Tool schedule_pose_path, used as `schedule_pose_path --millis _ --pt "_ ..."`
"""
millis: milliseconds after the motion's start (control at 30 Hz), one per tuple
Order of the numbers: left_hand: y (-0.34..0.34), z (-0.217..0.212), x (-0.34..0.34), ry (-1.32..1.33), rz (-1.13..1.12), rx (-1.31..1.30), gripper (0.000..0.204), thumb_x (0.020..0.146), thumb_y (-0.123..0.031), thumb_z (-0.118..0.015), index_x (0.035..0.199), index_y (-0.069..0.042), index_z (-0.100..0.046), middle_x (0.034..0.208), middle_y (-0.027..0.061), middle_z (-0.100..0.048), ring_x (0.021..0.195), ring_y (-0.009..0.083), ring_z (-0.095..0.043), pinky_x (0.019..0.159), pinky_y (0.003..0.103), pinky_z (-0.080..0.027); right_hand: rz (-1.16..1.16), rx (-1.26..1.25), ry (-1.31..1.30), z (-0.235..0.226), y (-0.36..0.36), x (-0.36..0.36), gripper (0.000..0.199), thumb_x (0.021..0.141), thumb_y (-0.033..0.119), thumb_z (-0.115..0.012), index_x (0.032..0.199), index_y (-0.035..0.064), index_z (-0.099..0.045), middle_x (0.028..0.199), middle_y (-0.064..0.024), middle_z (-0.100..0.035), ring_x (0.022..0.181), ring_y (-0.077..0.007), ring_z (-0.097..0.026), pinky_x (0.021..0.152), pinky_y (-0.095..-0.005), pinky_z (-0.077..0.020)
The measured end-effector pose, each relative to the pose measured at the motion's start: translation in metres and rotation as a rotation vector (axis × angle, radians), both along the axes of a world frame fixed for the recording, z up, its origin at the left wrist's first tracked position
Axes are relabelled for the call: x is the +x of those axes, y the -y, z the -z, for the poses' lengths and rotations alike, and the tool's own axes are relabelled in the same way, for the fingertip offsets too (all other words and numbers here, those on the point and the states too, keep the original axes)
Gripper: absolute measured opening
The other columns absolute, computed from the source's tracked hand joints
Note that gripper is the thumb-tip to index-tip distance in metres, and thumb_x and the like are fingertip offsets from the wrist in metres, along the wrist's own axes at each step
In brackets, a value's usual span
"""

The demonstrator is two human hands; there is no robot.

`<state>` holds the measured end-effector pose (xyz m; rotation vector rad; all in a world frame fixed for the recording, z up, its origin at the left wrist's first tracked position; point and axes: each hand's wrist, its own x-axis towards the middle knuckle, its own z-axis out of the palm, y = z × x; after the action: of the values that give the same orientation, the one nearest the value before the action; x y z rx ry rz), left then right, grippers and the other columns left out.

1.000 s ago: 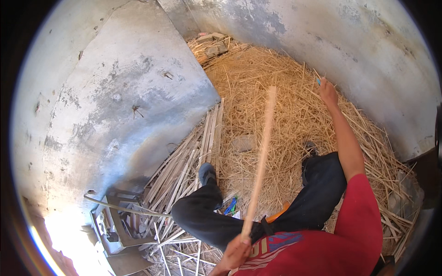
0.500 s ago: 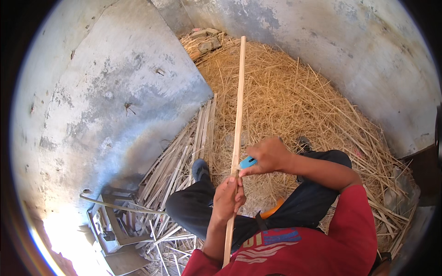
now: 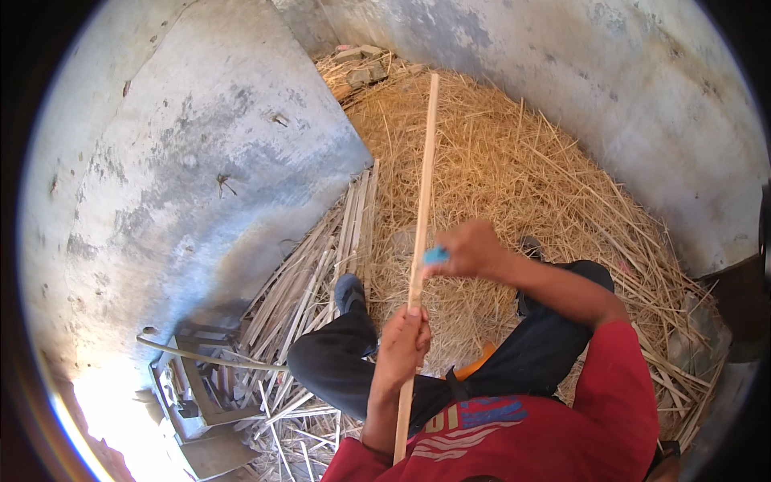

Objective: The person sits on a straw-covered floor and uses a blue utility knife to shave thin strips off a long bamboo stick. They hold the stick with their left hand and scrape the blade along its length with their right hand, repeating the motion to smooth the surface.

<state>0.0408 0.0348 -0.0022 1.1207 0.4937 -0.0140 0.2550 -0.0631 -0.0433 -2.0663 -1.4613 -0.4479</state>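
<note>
A long, pale wooden strip (image 3: 426, 185) stands upright in the picture, running from far ahead of me back to my red shirt. My left hand (image 3: 402, 345) is wrapped round its lower part, the thumb lying along the wood. Above it, my right hand (image 3: 474, 251) is closed round a light blue utility knife (image 3: 436, 255), slightly smeared by motion. The knife is close beside the strip's right edge; I cannot tell whether its blade touches the wood.
Straw-like shavings (image 3: 482, 153) cover the floor ahead. Split strips (image 3: 309, 265) lie in a pile at left, beside a wooden frame (image 3: 201, 394) with a thin rod (image 3: 217, 357) across it. Worn walls (image 3: 217, 128) enclose the space. An orange object (image 3: 478, 359) lies between my legs.
My right hand and the knife have moved up along the strip, away from my left hand. The strip's far end has shifted slightly right and nearer.
</note>
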Motion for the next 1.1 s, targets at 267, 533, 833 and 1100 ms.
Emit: schedule_pose_path --millis 267,533,833,1100 --pt "0.002 -0.013 0.005 0.007 -0.003 0.114 0.025 0.104 -0.028 -0.036 0.097 -0.007 -0.047 0.06 -0.005 -0.039 0.046 0.0026 -0.032 0.042 0.019 -0.026 -0.081 0.036 0.04 0.002 -0.006 0.015 0.074 0.068 0.084 -0.053 0.054 0.0121 -0.046 0.043 -0.0041 -0.045 0.037 -0.0233 -0.049 0.037 -0.0349 -0.0373" --pt "0.01 -0.019 -0.005 -0.046 0.023 0.102 0.027 0.104 -0.03 -0.036 0.096 -0.006 -0.046 0.056 -0.0033 -0.035 0.044 0.0059 -0.032 0.041 0.021 -0.027 0.3 -0.145 -0.109 0.016 -0.013 0.067 0.074 0.071 0.083 -0.051 0.053 0.0113 -0.054 0.043 -0.0058 -0.048 0.035 -0.0219 -0.05 0.035 -0.0357 -0.0369" --pt "0.004 -0.008 -0.008 0.054 -0.022 -0.248 0.029 0.105 -0.03 -0.032 0.094 -0.007 -0.045 0.055 -0.0022 -0.034 0.037 0.0068 -0.027 0.042 0.022 -0.028 -0.12 -0.027 -0.043 -0.006 0.007 -0.013 0.067 0.074 0.078 -0.054 0.057 0.0135 -0.058 0.044 -0.0043 -0.048 0.039 -0.0207 -0.052 0.038 -0.0356 -0.039" --pt "0.015 -0.013 -0.012 0.029 0.008 -0.331 0.03 0.105 -0.032 -0.032 0.092 -0.008 -0.044 0.055 -0.0026 -0.034 0.036 0.0066 -0.026 0.043 0.022 -0.027 0.053 -0.064 -0.225 0.001 0.006 0.009 0.068 0.071 0.079 -0.056 0.059 0.0117 -0.058 0.047 -0.0068 -0.052 0.042 -0.0245 -0.055 0.039 -0.0367 -0.0406"
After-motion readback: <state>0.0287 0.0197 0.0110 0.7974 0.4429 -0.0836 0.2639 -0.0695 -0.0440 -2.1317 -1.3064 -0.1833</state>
